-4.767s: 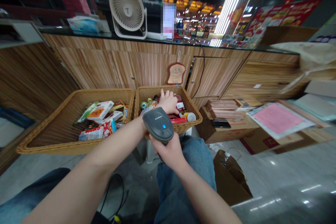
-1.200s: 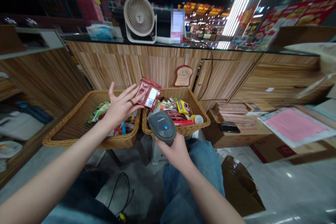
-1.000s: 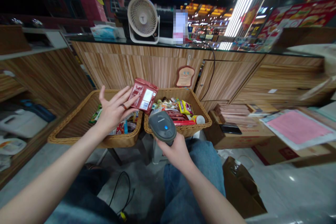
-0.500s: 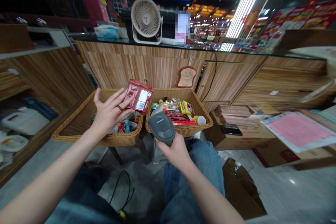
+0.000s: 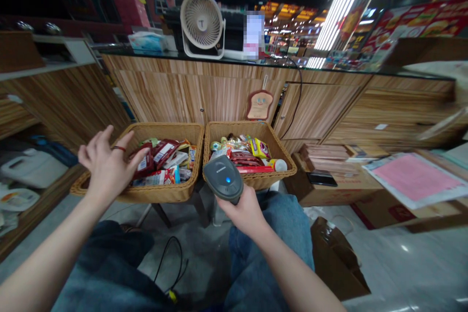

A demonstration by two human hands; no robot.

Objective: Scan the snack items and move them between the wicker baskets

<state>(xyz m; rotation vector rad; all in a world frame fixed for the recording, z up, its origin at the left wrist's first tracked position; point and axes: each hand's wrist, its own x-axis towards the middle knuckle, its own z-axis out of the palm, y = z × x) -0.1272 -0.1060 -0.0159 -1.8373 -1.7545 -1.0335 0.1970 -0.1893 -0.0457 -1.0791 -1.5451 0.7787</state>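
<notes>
- Wicker baskets stand side by side: left basket (image 5: pixel 164 194), right basket (image 5: pixel 261 183).
- Left hand (image 5: pixel 107 165): empty, fingers spread open, above left basket's corner, nearest red packet (image 5: pixel 144 165) inside.
- Right hand (image 5: pixel 243 212): fingers closed around grey scanner (image 5: pixel 223 179), held at right basket's near rim.

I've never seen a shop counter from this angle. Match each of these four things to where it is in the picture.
Things:
1. barcode scanner
2. desk fan
3. black phone
4. red packets

Places:
A. on a cardboard box
B. in the left wicker basket
C. in the right hand
D. on the glass counter

Pairs: 1-C, 2-D, 3-A, 4-B
</notes>
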